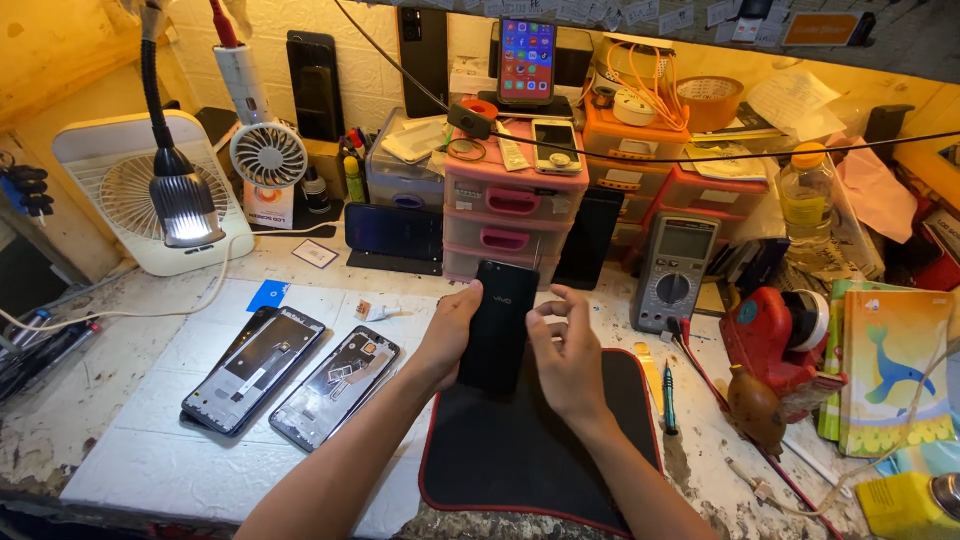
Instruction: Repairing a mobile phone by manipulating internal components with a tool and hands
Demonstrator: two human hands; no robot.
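My left hand (447, 335) grips a black phone (499, 322) by its left edge and holds it upright, back side toward me, above a black mat with a red border (520, 450). My right hand (567, 355) sits just right of the phone with its fingers curled and slightly apart, touching or nearly touching the phone's right edge. Two opened phone frames (255, 368) (335, 386) lie on the white board to the left.
A pink drawer unit (512, 205) stands behind the phone with a lit phone (526, 58) on top. A grey multimeter (675, 270) and a screwdriver (668, 395) lie right of the mat, a red tape dispenser (775, 335) further right. A lamp (182, 205) and fans stand at left.
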